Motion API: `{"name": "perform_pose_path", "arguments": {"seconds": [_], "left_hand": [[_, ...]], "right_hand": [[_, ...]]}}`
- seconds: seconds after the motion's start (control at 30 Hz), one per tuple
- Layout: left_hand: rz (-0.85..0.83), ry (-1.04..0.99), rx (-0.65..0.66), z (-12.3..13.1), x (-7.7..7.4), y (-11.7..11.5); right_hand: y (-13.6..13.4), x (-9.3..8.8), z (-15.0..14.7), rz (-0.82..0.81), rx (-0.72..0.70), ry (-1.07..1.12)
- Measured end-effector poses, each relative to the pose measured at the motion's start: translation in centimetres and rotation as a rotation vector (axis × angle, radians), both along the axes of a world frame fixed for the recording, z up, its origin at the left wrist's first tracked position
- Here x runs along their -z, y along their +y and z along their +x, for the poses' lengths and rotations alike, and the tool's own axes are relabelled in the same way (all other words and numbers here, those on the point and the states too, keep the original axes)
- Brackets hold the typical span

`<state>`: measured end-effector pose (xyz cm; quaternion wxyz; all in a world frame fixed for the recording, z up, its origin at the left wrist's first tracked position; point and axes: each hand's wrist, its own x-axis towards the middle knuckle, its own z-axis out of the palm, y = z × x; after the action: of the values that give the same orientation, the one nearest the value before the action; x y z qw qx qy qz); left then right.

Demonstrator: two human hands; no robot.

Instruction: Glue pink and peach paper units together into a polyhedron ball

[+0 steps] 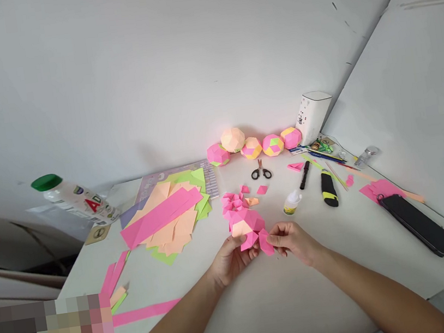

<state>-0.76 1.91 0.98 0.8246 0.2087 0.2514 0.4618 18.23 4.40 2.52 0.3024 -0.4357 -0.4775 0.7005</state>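
My left hand is closed on a partly built paper ball, mostly pink with a peach facet, its lower edge still showing open flaps. Between the thumb and fingers of my right hand is a small folded pink paper piece, held right beside the ball's lower right edge. Whether the piece touches the ball I cannot tell. Just behind the ball lie several folded pink paper pieces and a peach one. A small white glue bottle stands to the right, beyond my right hand.
Finished paper balls line the wall, with scissors before them. Paper sheets are piled left, near a white bottle. At right are a black marker, a box cutter and a black case.
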Motion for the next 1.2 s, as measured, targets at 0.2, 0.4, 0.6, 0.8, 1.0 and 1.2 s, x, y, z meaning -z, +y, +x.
{"name": "perform_pose_path", "arguments": {"seconds": [0.2,0.4,0.6,0.8,1.0,1.2], "left_hand": [[0.0,0.006,0.002,0.0,0.2,0.0],[0.0,0.01,-0.005,0.0,0.1,0.0],[0.0,0.035,-0.005,0.1,0.0,0.0],[0.031,0.067,0.001,0.3,-0.2,-0.1],[0.036,0.089,-0.015,0.4,-0.1,-0.2],[0.043,0.122,-0.01,0.5,-0.5,-0.3]], "right_hand": [[0.0,0.0,0.0,-0.089,0.003,0.005],[-0.1,-0.1,0.0,-0.116,0.016,0.022],[-0.3,-0.6,-0.2,-0.105,0.029,0.018],[-0.5,-0.7,-0.3,-0.091,0.051,0.0],[-0.7,-0.7,-0.6,-0.085,0.071,0.001],[-1.0,-0.9,-1.0,-0.065,0.103,-0.013]]}}
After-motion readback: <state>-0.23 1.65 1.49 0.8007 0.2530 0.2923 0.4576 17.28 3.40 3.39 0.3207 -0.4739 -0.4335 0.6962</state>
